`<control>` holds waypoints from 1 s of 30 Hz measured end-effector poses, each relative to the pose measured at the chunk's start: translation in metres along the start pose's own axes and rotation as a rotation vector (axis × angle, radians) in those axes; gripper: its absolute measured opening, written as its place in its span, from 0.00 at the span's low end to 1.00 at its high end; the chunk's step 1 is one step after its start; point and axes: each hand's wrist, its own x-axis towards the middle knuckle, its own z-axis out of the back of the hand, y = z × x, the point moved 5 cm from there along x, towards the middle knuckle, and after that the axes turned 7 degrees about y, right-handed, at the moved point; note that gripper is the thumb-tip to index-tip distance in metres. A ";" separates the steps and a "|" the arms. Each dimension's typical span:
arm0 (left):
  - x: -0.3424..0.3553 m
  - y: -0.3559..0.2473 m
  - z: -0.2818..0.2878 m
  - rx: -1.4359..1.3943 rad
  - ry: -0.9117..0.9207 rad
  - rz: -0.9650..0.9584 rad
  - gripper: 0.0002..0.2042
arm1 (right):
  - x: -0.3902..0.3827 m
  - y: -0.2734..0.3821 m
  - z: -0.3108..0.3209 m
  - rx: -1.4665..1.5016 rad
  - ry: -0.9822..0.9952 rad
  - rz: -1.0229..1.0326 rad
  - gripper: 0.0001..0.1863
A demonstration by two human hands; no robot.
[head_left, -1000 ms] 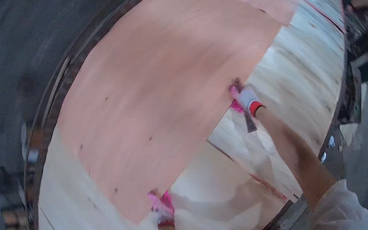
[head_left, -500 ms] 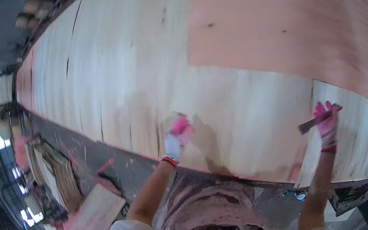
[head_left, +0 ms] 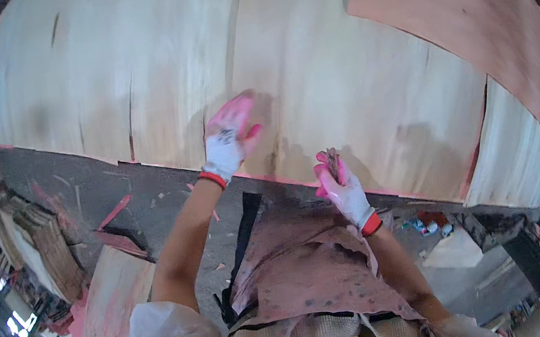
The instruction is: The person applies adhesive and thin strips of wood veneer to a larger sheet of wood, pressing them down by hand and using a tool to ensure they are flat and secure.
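Note:
My left hand [head_left: 229, 136], in a white glove with a pink-stained palm and a red cuff, is spread over the pale wood veneer sheets [head_left: 179, 62], near their front edge. Its fingers are stretched out and hold nothing; whether they touch the sheet I cannot tell. In a matching glove, my right hand [head_left: 345, 191] is closed round a short, dark, flat-bladed tool [head_left: 333, 159] at the same edge, to the right. The fingers hide part of the tool. A dark seam runs between two sheets, beyond my left hand.
A pinkish veneer sheet [head_left: 451, 6] overlaps the pale ones at the far right. Below on the left, a pink-edged board [head_left: 117, 304] and a stack of sheets [head_left: 38, 245] rest near the grey floor [head_left: 62, 176]. A stained apron [head_left: 307, 256] hangs before me.
My right hand has come left and nearer to me with the tool, now pointing away from me. My left hand's fingers are more spread. The view has shifted over the sheets.

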 end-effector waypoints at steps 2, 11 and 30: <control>0.022 -0.002 -0.004 -0.017 0.037 -0.185 0.30 | -0.001 0.002 -0.024 0.116 -0.067 -0.143 0.20; 0.041 0.039 -0.030 0.160 0.389 -0.188 0.36 | 0.045 -0.016 -0.088 0.023 -0.175 -0.322 0.17; 0.050 0.039 -0.053 0.120 0.536 -0.263 0.40 | 0.126 -0.096 -0.109 0.123 -0.487 -0.406 0.19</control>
